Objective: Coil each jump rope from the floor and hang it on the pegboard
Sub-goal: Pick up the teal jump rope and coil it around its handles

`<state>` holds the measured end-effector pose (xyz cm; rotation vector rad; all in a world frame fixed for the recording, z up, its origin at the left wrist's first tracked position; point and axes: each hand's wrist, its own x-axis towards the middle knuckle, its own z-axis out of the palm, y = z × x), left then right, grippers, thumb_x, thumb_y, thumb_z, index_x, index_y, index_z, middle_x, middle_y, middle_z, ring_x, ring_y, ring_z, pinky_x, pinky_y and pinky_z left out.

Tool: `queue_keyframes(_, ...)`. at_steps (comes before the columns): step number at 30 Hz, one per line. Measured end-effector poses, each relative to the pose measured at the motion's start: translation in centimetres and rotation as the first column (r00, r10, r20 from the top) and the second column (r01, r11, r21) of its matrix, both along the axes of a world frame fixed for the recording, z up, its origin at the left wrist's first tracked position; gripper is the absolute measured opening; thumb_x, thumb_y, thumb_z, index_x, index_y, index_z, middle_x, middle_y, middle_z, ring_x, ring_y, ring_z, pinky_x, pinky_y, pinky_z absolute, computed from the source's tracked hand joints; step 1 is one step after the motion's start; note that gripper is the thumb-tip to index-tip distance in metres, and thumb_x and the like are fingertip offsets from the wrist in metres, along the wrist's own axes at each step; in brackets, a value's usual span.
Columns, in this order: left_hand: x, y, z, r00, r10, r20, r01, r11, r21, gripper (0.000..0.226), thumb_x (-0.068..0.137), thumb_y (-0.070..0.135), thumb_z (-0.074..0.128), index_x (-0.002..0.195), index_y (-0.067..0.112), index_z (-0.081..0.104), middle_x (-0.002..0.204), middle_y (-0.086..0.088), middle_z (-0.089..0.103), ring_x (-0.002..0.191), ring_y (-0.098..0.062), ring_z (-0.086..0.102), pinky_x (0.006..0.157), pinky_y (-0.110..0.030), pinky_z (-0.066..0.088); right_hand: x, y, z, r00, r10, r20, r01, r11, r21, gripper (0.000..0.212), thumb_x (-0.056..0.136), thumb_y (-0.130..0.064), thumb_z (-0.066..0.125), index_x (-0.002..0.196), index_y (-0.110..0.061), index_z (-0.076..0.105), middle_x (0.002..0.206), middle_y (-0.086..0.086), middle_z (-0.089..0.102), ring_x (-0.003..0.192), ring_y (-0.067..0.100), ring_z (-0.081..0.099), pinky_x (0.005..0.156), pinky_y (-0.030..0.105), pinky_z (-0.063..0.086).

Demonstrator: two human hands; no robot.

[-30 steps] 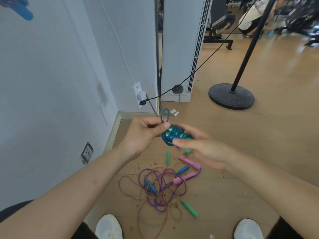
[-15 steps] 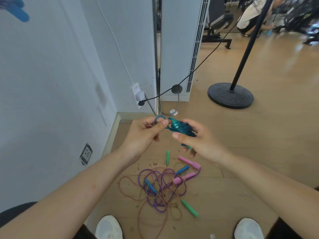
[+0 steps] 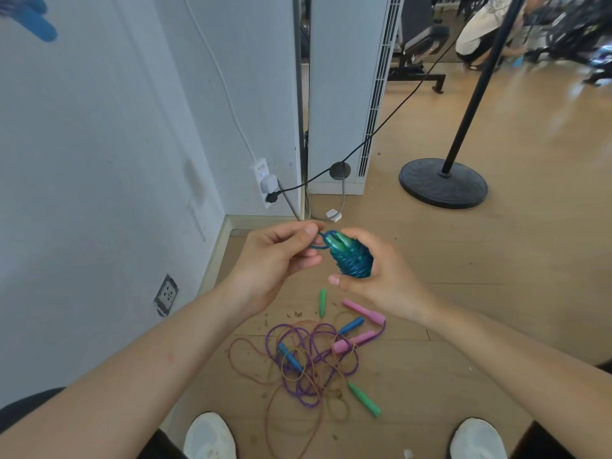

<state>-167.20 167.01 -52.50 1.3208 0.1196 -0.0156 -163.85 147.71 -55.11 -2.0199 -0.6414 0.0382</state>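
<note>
In the head view, my right grip clasped the coiled teal jump rope in the air above the tangled ropes on the floor. My left grip pinched its loose loop. I judged that a slipped pinch could let the wraps spring undone.

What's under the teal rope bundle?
On the floor below: a green handle, a pink handle and a tangle of purple and brown ropes. The right hand cups the bundle, hiding its underside.
</note>
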Motion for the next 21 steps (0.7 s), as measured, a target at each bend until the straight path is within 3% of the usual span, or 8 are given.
queue_keyframes(6,-0.1,0.4,0.3,1.0,-0.026,0.002,0.026,1.0,0.011,0.02,0.092,0.009,0.065,0.108,0.009,0.076,0.092,-0.006,0.072,0.073,-0.01,0.065,0.071,-0.018,0.056,-0.2,0.1,0.6,1.0,0.01,0.008,-0.011,1.0,0.03,0.051,0.074,-0.039,0.083,0.119,-0.029,0.06,0.101,-0.011,0.068,0.096,0.007,0.065,0.086,0.036,0.054)
queue_keyframes(11,-0.1,0.7,0.4,0.996,-0.086,-0.006,0.087,0.99,0.108,0.023,0.091,0.009,0.066,0.112,0.008,0.075,0.101,-0.01,0.075,0.07,-0.007,0.062,0.07,-0.018,0.055,-0.5,0.3,0.9,0.996,0.012,0.091,-0.014,1.0,0.021,0.057,0.072,-0.065,0.073,0.116,-0.032,0.06,0.098,-0.009,0.066,0.091,0.011,0.065,0.08,0.042,0.054)
queue_keyframes(14,-0.2,0.9,0.5,0.988,-0.154,-0.03,0.157,0.97,0.187,0.026,0.093,0.007,0.064,0.118,0.004,0.071,0.112,-0.013,0.074,0.08,-0.01,0.064,0.072,-0.018,0.055,-0.4,-0.1,1.1,0.956,0.016,0.292,0.029,0.988,-0.15,0.064,0.074,-0.069,0.067,0.126,-0.033,0.055,0.106,-0.02,0.053,0.095,0.006,0.059,0.079,0.036,0.054)
queue_keyframes(16,-0.2,1.0,0.8,0.979,-0.196,-0.059,0.202,0.973,0.116,0.024,0.095,0.001,0.058,0.116,0.001,0.071,0.108,-0.013,0.075,0.083,-0.013,0.066,0.075,-0.021,0.057,-0.2,-0.4,1.1,0.928,0.021,0.372,0.064,0.974,-0.216,0.064,0.077,-0.068,0.065,0.128,-0.031,0.054,0.105,-0.02,0.044,0.091,0.005,0.055,0.074,0.033,0.052)
queue_keyframes(18,-0.2,1.2,1.1,0.968,-0.236,-0.088,0.237,0.972,-0.004,0.026,0.095,-0.006,0.051,0.112,-0.002,0.071,0.102,-0.014,0.075,0.081,-0.015,0.067,0.082,-0.027,0.06,-0.1,-0.5,1.0,0.914,0.034,0.404,0.069,0.969,-0.238,0.062,0.079,-0.061,0.07,0.129,-0.028,0.055,0.107,-0.016,0.043,0.092,0.004,0.052,0.076,0.026,0.048)
queue_keyframes(21,-0.4,1.5,1.3,0.953,-0.295,-0.074,0.292,0.955,-0.053,0.03,0.095,-0.009,0.051,0.12,-0.004,0.066,0.112,-0.018,0.072,0.089,-0.016,0.07,0.088,-0.03,0.059,0.2,-0.7,0.6,0.897,0.042,0.441,0.065,0.972,-0.225,0.062,0.078,-0.046,0.078,0.129,-0.017,0.059,0.112,0.0,0.049,0.097,0.002,0.047,0.082,0.006,0.035)
